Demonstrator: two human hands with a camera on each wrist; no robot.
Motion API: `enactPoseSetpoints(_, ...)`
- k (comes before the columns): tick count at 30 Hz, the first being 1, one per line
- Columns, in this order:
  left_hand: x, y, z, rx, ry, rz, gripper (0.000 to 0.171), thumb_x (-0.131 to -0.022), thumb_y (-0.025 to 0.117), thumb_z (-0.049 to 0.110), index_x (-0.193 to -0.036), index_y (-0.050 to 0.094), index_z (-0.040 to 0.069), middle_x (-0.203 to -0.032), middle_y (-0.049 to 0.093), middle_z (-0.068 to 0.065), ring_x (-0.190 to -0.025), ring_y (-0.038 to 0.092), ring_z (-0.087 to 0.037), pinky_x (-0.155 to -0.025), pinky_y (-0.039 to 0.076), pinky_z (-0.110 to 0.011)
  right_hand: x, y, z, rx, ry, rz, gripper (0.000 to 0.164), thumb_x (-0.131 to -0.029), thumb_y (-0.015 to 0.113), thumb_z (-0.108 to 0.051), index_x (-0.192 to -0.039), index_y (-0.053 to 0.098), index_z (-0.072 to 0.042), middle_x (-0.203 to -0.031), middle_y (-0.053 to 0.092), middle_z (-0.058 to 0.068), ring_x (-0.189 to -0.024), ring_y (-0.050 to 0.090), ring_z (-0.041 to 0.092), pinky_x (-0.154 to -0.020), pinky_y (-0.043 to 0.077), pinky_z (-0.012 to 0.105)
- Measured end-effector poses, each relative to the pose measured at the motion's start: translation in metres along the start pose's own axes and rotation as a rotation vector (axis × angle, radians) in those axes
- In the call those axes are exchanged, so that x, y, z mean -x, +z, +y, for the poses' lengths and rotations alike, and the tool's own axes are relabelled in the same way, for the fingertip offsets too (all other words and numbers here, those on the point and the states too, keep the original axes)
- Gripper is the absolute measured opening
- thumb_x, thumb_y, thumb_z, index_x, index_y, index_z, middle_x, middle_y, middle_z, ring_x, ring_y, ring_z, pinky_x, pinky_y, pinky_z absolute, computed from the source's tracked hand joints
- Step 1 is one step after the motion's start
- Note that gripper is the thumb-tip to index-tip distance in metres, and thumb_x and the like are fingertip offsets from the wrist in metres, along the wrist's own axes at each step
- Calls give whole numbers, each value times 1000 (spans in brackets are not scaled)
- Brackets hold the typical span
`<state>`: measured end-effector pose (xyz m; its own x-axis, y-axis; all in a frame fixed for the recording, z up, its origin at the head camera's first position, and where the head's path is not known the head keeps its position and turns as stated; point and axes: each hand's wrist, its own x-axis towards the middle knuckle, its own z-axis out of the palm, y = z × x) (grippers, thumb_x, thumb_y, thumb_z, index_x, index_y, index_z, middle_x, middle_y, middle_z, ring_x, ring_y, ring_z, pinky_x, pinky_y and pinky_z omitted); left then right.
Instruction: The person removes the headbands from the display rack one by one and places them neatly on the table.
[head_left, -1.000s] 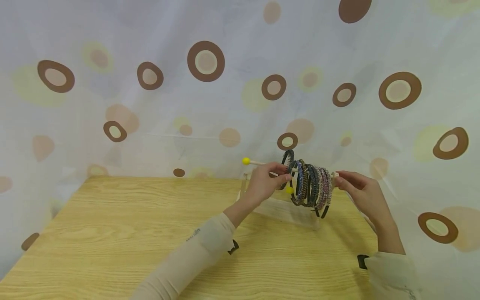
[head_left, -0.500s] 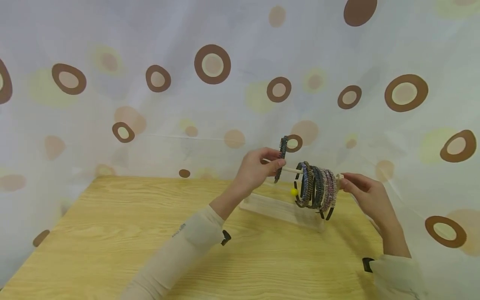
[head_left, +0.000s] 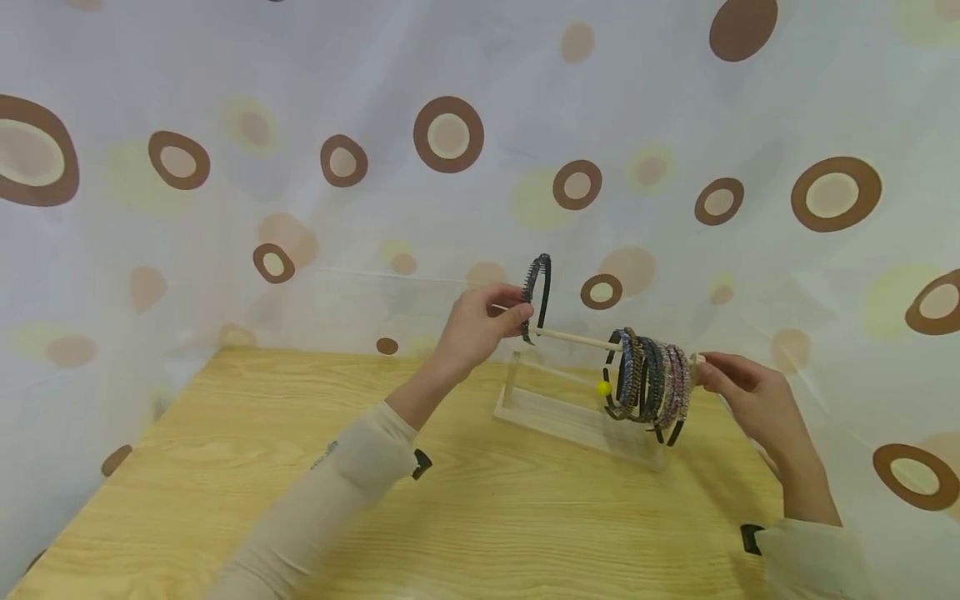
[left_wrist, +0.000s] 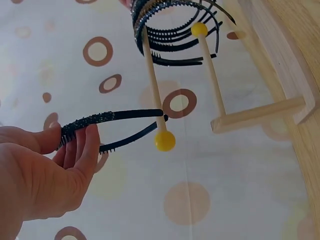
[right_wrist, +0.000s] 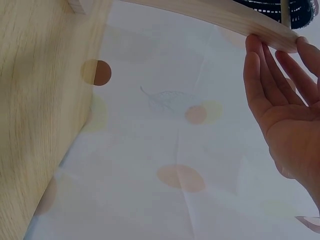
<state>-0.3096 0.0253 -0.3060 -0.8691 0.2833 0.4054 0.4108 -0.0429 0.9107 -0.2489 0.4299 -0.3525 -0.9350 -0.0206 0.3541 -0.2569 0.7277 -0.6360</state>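
Note:
In the head view my left hand (head_left: 480, 325) pinches a dark, glittery toothed headband (head_left: 546, 287) between thumb and fingers. Its two ends overlap the upper wooden rod (left_wrist: 152, 75) close to the yellow ball (left_wrist: 165, 141) at the rod's tip, as the left wrist view shows. Several sparkly headbands (head_left: 652, 379) in blue, brown, dark and pink hang bunched at the rod's right end. My right hand (head_left: 753, 392) grips the top of the wooden stand (right_wrist: 265, 31) by its upright, thumb on one side and fingers on the other.
The stand's flat base (head_left: 570, 425) is on the wood-grain table (head_left: 315, 450). A second rod, tipped with a yellow ball (left_wrist: 199, 29), juts from the stand below the first. Behind hangs a pale curtain (head_left: 465, 217) with brown circles.
My left hand has drawn the headband leftward along the rod, apart from the bunched ones, and turned it. My right hand keeps its hold on the stand. The head view has shifted slightly.

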Motion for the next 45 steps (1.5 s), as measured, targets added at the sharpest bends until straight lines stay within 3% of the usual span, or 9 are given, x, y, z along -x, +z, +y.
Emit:
enactPoseSetpoints(7,0,-28,-4,60,-3,60,31,-99,68,7,-127,65,-6,-112,65,-17,-98,69,-30,-82,59,-33,1,2,1,5,-16,10,50,-106,55,-39,-146,57,-7,-113,72,5,-97,62,0,-77,46,11)
enactPoseSetpoints(17,9,-78,-6,171,-72,136,31,-102,62,6,-130,62,-8,-122,59,-30,-103,65,-30,-87,57,-36,0,1,4,26,-10,4,52,-106,55,-40,-147,55,-8,-114,72,4,-96,60,-4,-76,46,11)
enactPoseSetpoints(24,25,-125,-15,57,-146,186,36,-104,60,13,-136,61,-2,-121,63,-17,-107,68,-29,-91,55,-36,-3,2,2,30,-9,9,51,-106,55,-40,-147,56,-8,-112,72,3,-96,60,-4,-76,45,11)
enactPoseSetpoints(34,63,-191,-49,-20,-243,210,39,-107,53,7,-141,52,-11,-128,59,-24,-114,61,-34,-92,54,-35,-1,5,2,-3,8,13,53,-105,56,-42,-148,56,-10,-112,71,-4,-97,61,-3,-77,42,7)
enactPoseSetpoints(45,99,-259,-87,-130,-326,176,47,-109,49,9,-149,38,-14,-132,54,-29,-117,59,-35,-95,52,-37,-2,6,2,-14,67,3,59,-104,56,-47,-151,51,-12,-115,66,-15,-96,62,-5,-75,40,7)
